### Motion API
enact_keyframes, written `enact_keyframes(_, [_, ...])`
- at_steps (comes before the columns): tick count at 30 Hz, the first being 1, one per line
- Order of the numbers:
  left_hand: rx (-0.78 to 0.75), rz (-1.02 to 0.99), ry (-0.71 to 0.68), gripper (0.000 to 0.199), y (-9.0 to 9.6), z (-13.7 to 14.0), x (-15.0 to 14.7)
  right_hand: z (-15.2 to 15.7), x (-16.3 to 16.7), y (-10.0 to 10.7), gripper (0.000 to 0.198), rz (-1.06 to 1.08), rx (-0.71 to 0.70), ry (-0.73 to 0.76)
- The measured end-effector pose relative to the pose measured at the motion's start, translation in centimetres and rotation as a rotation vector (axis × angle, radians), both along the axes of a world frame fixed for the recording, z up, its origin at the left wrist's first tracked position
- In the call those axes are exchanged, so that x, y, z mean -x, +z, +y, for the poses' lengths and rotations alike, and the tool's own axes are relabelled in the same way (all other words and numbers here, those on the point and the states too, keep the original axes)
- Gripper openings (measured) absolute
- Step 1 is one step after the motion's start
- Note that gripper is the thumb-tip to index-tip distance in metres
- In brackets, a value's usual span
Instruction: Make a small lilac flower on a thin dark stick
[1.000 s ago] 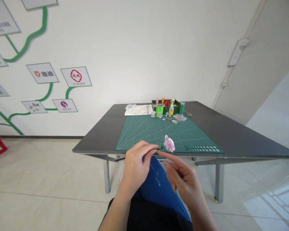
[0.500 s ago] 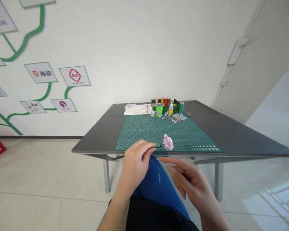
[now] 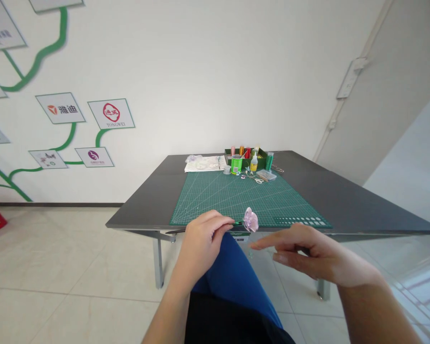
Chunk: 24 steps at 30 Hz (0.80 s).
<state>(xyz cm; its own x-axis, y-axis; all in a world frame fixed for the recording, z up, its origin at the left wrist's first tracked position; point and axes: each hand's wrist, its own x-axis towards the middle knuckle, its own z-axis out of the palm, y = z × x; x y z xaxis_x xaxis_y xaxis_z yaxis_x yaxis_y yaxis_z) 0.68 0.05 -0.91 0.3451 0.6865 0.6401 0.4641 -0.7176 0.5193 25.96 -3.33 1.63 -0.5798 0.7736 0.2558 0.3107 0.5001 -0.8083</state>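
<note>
My left hand (image 3: 204, 243) is closed around the dark, thin stem of a pale lilac artificial flower (image 3: 251, 220), just in front of the table edge. Green wrapping shows on the stem between my fingertips and the bloom. To the right, my right hand (image 3: 308, 251) has its index finger stretched toward the flower and its thumb apart below. A wisp of green thread (image 3: 251, 253) dangles by that index fingertip; whether it touches the finger I cannot tell. The curled fingers are partly hidden.
A green cutting mat (image 3: 236, 196) covers part of the dark table (image 3: 143, 200). At the back stand a green box (image 3: 261, 161) with thread spools, a green can (image 3: 236, 165), a glue bottle (image 3: 253, 163), scissors (image 3: 259, 181), a clear case (image 3: 266, 175) and white sheets (image 3: 204, 164).
My right hand has moved right and slightly up, away from the stem, its index finger now pointing left. The green thread has shifted right. The bloom has dipped a little in my left hand.
</note>
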Motion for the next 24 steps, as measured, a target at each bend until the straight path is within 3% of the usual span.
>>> enact_keyframes(3, [0.030, 0.018, -0.044, 0.017, 0.1, 0.0, 0.0, 0.8, -1.0, 1.2, 0.030, -0.009, 0.044, 0.005])
enact_keyframes(8, [0.088, 0.005, -0.135, 0.019, 0.6, -0.2, 0.1, 2.0, -2.0, 3.0, 0.026, 0.159, 0.120, -0.139])
enact_keyframes(19, [0.141, -0.004, -0.194, 0.019, 1.0, -0.7, -0.1, 4.8, -1.1, 5.6, 0.024, 0.110, 0.204, -0.062])
enact_keyframes(24, [0.118, -0.012, -0.189, 0.018, 0.9, -0.8, -0.1, 5.6, -0.5, 5.0, 0.029, 0.070, 0.206, -0.029])
